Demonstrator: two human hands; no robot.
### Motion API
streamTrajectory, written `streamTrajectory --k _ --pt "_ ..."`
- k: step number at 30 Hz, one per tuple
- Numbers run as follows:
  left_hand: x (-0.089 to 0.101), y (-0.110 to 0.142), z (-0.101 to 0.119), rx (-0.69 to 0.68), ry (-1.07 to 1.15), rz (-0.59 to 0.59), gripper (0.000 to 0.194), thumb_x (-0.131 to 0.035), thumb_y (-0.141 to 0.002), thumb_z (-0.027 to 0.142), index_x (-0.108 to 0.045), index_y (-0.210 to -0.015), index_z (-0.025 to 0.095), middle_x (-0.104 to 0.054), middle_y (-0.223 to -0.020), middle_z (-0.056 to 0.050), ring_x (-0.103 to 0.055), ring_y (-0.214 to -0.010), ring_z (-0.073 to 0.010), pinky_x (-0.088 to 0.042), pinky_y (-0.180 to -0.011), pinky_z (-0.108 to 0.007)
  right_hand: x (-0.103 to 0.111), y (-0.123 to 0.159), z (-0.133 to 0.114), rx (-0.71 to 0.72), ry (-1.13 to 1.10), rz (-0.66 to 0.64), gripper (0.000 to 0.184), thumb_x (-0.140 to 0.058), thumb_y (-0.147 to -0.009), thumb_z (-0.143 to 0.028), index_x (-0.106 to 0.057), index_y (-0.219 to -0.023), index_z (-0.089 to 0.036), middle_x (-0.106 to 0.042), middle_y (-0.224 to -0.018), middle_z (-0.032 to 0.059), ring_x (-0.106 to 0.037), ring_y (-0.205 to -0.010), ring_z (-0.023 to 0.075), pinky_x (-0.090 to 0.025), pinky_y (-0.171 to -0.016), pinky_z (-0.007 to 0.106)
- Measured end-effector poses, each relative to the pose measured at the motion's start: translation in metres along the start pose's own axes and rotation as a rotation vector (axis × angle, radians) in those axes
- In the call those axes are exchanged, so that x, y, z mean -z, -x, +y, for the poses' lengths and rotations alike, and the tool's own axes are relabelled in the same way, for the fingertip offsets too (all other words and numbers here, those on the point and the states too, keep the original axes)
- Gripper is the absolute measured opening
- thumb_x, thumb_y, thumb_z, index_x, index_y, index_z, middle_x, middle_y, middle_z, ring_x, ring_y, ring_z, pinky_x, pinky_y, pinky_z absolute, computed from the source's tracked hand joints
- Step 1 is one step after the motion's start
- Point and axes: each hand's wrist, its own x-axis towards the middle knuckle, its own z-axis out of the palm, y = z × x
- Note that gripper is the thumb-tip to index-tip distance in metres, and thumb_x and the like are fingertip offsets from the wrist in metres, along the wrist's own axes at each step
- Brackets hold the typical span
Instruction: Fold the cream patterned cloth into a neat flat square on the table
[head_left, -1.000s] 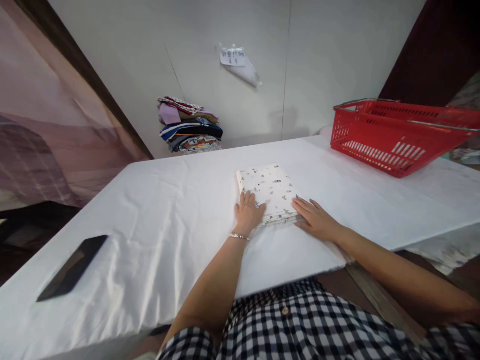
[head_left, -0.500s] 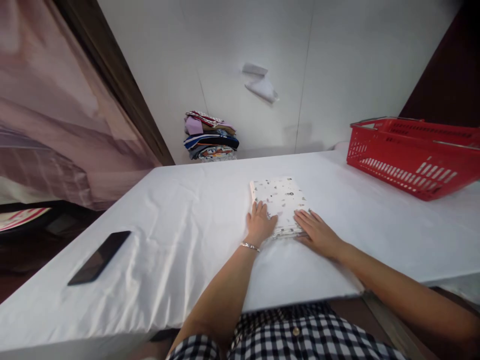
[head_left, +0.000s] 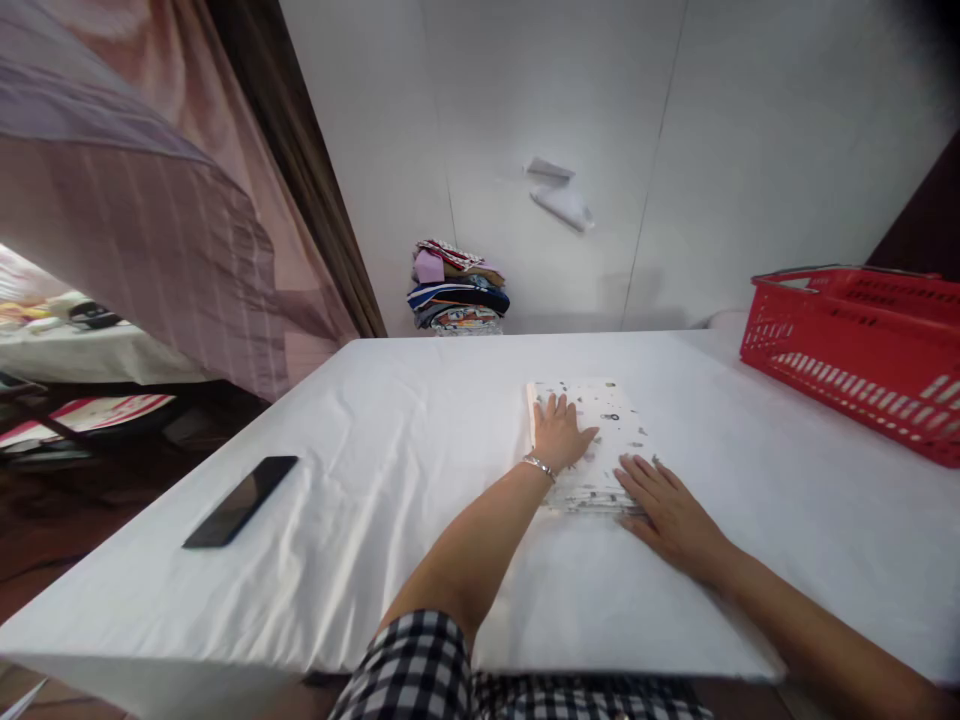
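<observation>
A folded white cloth (head_left: 611, 430) with a small scattered print lies flat on the white-covered table (head_left: 450, 400). Its near edge shows several stacked layers. My left hand (head_left: 561, 432), a silver bracelet at its wrist, rests on the cloth's left part with fingers spread. At the cloth's right near corner lies my right hand (head_left: 667, 510), fingers stretched out, the fingertips touching the fabric and the thumb low by the near edge. Neither hand grips anything.
A black phone (head_left: 241, 502) lies on the table at the left. The red plastic basket (head_left: 862, 345) stands at the right. Behind the far edge is a pile of folded clothes (head_left: 459, 290) by the wall. A pink curtain (head_left: 247, 200) hangs at the left.
My left hand has slid farther up onto the cloth, its fingers spread wider. My right hand stays at the right near corner. The whole view has shifted as my head moved.
</observation>
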Motion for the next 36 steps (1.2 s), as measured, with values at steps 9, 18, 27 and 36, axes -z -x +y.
streamTrajectory --k 9,18,27,36 --pt "-0.022 -0.018 -0.035 0.188 0.059 0.003 0.068 -0.026 -0.087 0.061 -0.035 -0.139 0.019 -0.020 -0.154 -0.005 -0.009 -0.142 -0.0257 -0.018 -0.111 -0.049 0.003 0.004 0.005 -0.007 -0.095 -0.064 0.064 -0.044 -0.091 -0.047 -0.018 -0.148 -0.032 -0.028 -0.150 0.0036 -0.026 -0.137 0.0268 -0.026 -0.110 0.050" --pt "-0.020 -0.015 -0.031 0.177 0.070 0.030 0.065 -0.031 -0.087 0.057 -0.036 -0.138 0.018 -0.022 -0.153 -0.008 -0.009 -0.142 -0.0268 -0.020 -0.110 -0.049 0.025 -0.096 0.026 -0.230 -0.258 -0.245 0.062 -0.032 -0.091 -0.055 -0.030 -0.145 -0.025 -0.024 -0.153 0.0065 -0.016 -0.140 0.0273 -0.017 -0.113 0.048" --pt "-0.024 -0.014 -0.034 0.209 0.101 0.032 0.066 -0.032 -0.086 0.058 -0.035 -0.140 0.020 -0.021 -0.154 -0.005 -0.011 -0.141 -0.0256 -0.020 -0.111 -0.049 -0.040 -0.177 0.091 -0.461 -0.113 -0.327 0.050 -0.030 -0.090 -0.050 -0.045 -0.125 -0.018 -0.039 -0.142 0.0129 -0.028 -0.134 0.0281 -0.031 -0.100 0.045" --pt "-0.010 -0.028 -0.023 0.203 0.024 -0.062 0.073 -0.027 -0.084 0.063 -0.035 -0.141 0.017 -0.021 -0.154 -0.007 -0.005 -0.142 -0.0282 -0.009 -0.112 -0.053 -0.057 -0.170 0.099 -0.463 -0.105 -0.320 0.058 -0.026 -0.091 -0.053 -0.040 -0.132 -0.015 -0.027 -0.150 0.0135 -0.020 -0.138 0.0271 -0.029 -0.103 0.042"
